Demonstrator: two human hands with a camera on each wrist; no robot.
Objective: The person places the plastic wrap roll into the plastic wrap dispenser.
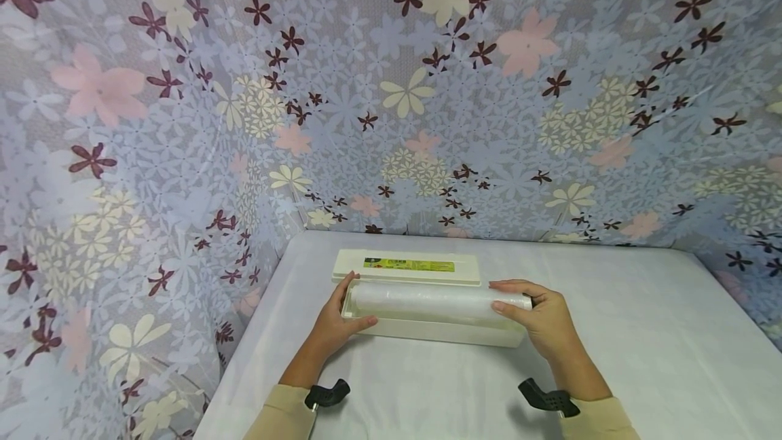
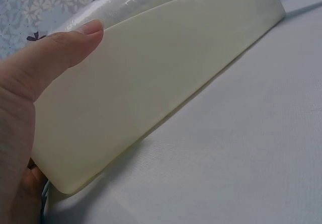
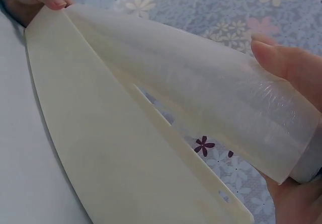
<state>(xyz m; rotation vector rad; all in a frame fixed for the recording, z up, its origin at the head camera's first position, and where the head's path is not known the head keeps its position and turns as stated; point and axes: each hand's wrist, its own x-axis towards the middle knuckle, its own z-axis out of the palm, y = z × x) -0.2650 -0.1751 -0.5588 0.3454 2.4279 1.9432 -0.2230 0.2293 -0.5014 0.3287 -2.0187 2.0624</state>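
a person's right hand — its grip curled around the right end of a film roll — holds that end above a cream box, the roll's long axis running roughly left to right; the left hand grips the box's left end, beside the roll's lower end.

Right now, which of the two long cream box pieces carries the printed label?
The lid, lying behind the base; its top bears a yellow-green label. The base, gripped by the left hand, shows a plain front.
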